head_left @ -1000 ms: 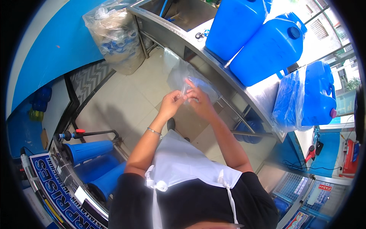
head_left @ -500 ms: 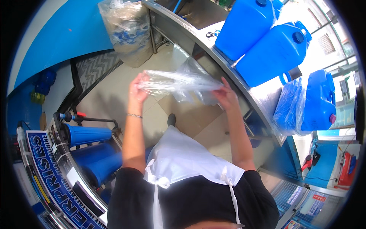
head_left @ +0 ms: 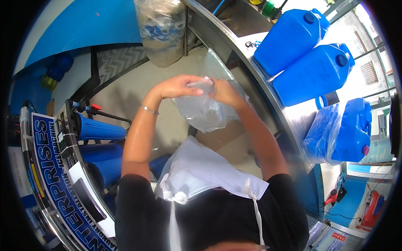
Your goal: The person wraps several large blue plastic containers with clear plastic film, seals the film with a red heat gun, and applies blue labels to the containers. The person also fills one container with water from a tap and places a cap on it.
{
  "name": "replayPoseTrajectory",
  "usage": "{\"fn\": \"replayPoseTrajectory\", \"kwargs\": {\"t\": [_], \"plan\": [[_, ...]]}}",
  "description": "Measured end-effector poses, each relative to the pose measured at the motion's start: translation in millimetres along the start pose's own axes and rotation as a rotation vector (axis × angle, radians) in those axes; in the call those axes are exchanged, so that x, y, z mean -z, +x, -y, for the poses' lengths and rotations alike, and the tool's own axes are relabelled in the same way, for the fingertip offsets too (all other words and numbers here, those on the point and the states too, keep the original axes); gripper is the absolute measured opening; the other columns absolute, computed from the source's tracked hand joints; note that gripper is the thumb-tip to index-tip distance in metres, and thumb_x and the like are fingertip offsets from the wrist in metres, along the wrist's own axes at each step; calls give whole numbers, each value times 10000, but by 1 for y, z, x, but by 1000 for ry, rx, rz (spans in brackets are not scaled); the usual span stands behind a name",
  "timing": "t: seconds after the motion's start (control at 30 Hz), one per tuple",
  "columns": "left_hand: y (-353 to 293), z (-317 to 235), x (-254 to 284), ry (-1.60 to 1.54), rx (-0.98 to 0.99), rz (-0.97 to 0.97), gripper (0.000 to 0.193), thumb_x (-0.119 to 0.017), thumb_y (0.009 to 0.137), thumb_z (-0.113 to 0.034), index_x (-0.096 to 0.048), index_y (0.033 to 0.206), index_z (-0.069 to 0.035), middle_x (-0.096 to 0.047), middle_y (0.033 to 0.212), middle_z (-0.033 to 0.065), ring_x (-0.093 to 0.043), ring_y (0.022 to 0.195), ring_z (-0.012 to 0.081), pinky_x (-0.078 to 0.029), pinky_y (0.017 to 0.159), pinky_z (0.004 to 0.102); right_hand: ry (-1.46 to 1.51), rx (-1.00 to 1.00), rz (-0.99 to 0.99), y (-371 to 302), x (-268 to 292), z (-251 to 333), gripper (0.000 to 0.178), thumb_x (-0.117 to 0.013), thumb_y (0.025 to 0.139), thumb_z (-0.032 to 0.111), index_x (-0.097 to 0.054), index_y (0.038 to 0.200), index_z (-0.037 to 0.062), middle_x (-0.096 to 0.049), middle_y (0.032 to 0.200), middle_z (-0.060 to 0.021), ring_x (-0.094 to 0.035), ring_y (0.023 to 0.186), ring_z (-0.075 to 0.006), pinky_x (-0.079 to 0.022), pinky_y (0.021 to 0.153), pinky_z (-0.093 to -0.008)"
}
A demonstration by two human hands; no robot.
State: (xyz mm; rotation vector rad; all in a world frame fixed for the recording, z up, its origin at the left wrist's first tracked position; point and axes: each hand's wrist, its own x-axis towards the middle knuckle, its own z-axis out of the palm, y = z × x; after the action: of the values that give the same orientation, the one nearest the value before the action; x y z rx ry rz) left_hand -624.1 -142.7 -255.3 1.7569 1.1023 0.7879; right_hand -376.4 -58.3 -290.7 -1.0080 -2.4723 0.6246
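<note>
Bag [head_left: 201,112] in fingers [head_left: 191,78], counter edge [head_left: 268,89] rightward

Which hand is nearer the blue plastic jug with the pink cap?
Right. In the picture, the right hand is left of and above the jug; the left hand is farther left.

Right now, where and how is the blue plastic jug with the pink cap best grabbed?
I'd take the jug by its moulded blue handle, coming from the capped end, on the right: the handle stands out there, bare, while loose, clear plastic film covers the opposite end and might slip.
</note>
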Motion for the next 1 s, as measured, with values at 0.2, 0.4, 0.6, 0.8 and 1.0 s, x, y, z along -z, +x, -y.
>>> {"fn": "replayPoseTrajectory", "kwargs": {"t": [0.2,0.4,0.6,0.8,1.0], "plan": [[-54,50,31,467,703,-270,649,-810,757,-370,-559,1289,-97,-652,951,134,-620,876,263,-509,829,398,-183,-136,-252,12,-29,-34,195,-603,837,83,-665,1014,29,-666,986,-190,-624,925,-398,-496,792,-436],[-92,104,7,-266,425,-411,579,-780,796,-350,-568,1223,-21,-681,1080,139,-653,980,289,-514,904,431,753,-534,103,29,-55,-62,326,-624,839,94,-601,1157,25,-624,1045,-243,-634,940,-353,-512,814,-436],[-111,151,47,-265,739,-611,450,-644,891,-297,-568,1210,12,-670,1050,153,-668,888,231,-551,800,382,457,-182,416,41,-49,-52,571,-697,797,112,-497,1326,33,-625,1072,-163,-639,965,-296,-524,862,-431],[-121,144,72,-1339,162,-497,564,-631,810,-67,-453,1338,21,-614,898,84,-578,692,167,-503,683,297,470,-643,-6,75,-95,-77,622,-712,694,33,-525,1287,59,-635,1066,-147,-642,997,-305,-529,862,-429],[-131,204,82,125,1226,-640,567,-649,777,-32,-449,1304,25,-661,1054,160,-649,798,250,-519,731,348,1672,-525,321,109,-71,-67,606,-645,752,-15,-497,1331,91,-630,1090,-132,-639,948,-227,-526,829,-365]]}}
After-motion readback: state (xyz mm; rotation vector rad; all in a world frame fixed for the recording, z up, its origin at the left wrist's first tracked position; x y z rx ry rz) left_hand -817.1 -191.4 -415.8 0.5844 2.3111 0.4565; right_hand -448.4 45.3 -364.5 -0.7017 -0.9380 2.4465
